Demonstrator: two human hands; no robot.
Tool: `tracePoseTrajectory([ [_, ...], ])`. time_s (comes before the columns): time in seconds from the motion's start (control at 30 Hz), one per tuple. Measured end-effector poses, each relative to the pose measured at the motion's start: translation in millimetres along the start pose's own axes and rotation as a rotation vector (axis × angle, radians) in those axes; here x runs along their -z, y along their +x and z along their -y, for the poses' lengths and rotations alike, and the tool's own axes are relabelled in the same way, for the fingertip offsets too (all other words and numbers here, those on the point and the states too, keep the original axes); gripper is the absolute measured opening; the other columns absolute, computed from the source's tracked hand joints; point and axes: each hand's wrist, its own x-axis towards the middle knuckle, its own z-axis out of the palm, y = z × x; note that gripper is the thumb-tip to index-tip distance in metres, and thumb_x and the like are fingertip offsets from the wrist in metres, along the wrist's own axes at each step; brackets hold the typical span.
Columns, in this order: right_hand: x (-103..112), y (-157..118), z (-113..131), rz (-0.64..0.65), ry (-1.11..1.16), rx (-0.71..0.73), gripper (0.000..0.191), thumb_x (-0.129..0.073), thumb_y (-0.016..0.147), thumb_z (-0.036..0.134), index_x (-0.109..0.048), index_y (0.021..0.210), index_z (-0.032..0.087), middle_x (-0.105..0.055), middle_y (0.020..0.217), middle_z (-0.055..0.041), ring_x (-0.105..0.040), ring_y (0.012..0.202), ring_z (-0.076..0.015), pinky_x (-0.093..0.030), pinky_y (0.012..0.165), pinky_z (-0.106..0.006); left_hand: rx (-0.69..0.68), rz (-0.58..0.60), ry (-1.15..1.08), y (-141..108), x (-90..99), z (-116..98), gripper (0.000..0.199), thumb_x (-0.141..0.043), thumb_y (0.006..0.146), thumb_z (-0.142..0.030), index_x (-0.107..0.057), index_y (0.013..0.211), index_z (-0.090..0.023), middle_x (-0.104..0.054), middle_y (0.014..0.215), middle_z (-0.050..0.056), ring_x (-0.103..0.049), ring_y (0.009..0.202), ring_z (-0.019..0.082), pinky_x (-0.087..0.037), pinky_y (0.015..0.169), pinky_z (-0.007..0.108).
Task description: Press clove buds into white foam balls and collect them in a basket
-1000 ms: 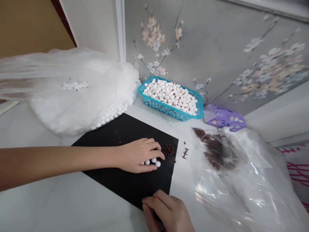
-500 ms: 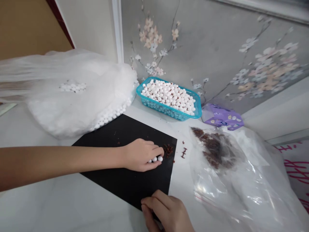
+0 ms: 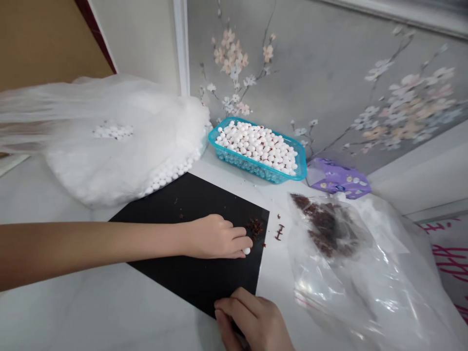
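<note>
My left hand (image 3: pixel 219 238) reaches in from the left over a black board (image 3: pixel 204 282), palm down with its fingers curled. A small white ball (image 3: pixel 246 251) shows at its thumb and fingertips; whatever lies under the palm is hidden. Just beyond the fingers is a little pile of dark reddish-brown bits (image 3: pixel 255 227). At the board's near corner, my right hand (image 3: pixel 254 319) is closed, thumb and fingers pressed together. What it may hold cannot be seen.
A blue basket (image 3: pixel 252 170) full of white balls stands against the flowered wall. A large clear bag (image 3: pixel 109 170) of white balls lies at left. On the right are a plastic bag (image 3: pixel 325 278) of brown bits, a purple packet (image 3: pixel 340 180) and small loose brown pieces (image 3: pixel 280 232).
My left hand has shifted slightly toward me and right, its fingers closing down. Several balls showed between thumb and fingers before; now one shows. My right hand stays put.
</note>
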Motion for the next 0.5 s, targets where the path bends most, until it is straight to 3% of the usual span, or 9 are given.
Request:
tracePoseTrajectory([
  [0.5, 4.3, 4.0, 1.4, 0.016, -0.018, 0.005, 0.018, -0.042, 0.085, 0.012, -0.058, 0.084, 0.019, -0.057, 0.061, 0.0001, -0.05, 0.043, -0.0094, -0.035, 0.04, -0.02, 0.036, 0.088, -0.002, 4.2, 0.9, 5.3, 0.025, -0.039, 0.091, -0.036, -0.058, 0.093, -0.021, -0.065, 0.075, 0.0, -0.057, 0.053, 0.011, -0.029, 0.044, 0.026],
])
